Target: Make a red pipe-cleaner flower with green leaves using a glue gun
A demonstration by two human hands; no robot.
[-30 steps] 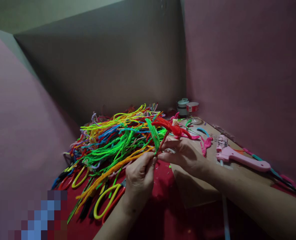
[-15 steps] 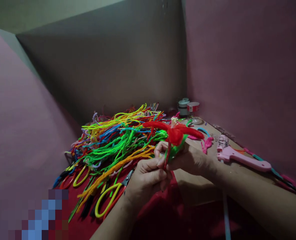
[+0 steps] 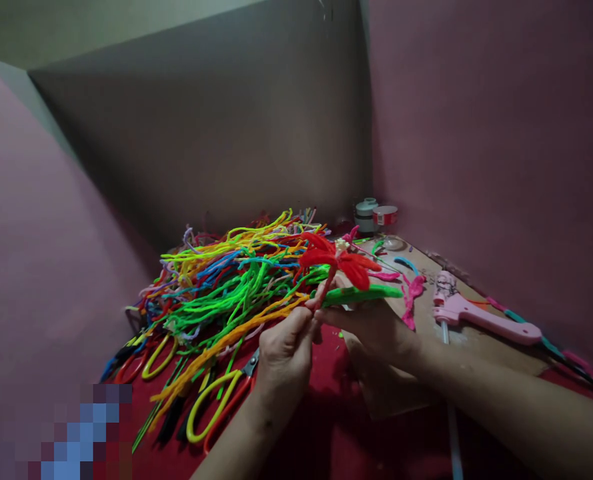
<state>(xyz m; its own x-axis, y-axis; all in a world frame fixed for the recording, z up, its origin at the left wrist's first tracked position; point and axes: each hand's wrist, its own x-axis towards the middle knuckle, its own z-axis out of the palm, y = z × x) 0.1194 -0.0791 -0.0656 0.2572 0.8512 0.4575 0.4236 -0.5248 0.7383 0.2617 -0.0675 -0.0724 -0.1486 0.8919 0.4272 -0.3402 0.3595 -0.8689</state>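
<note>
A red pipe-cleaner flower (image 3: 356,268) with pale stamens stands tilted above my hands on a dark red stem. A long green pipe-cleaner leaf (image 3: 363,293) points right from the stem, just over my right hand. My left hand (image 3: 289,343) is closed, pinching the stem low down between thumb and fingers. My right hand (image 3: 371,327) is closed at the same spot, its fingertips against the stem and the base of the leaf. The lower end of the stem is hidden by the fingers.
A heap of coloured pipe cleaners (image 3: 236,293) spreads at the left. Yellow-and-red-handled scissors (image 3: 213,403) lie beside my left wrist. A pink glue gun (image 3: 491,320) rests on a brown board (image 3: 506,357) at the right. A jar (image 3: 367,215) and a tape roll (image 3: 386,215) stand behind.
The flower was turned round on its stem, tipping right and then back left. The leaf swung from upright on the left to pointing right. Both hands kept hold near the stem.
</note>
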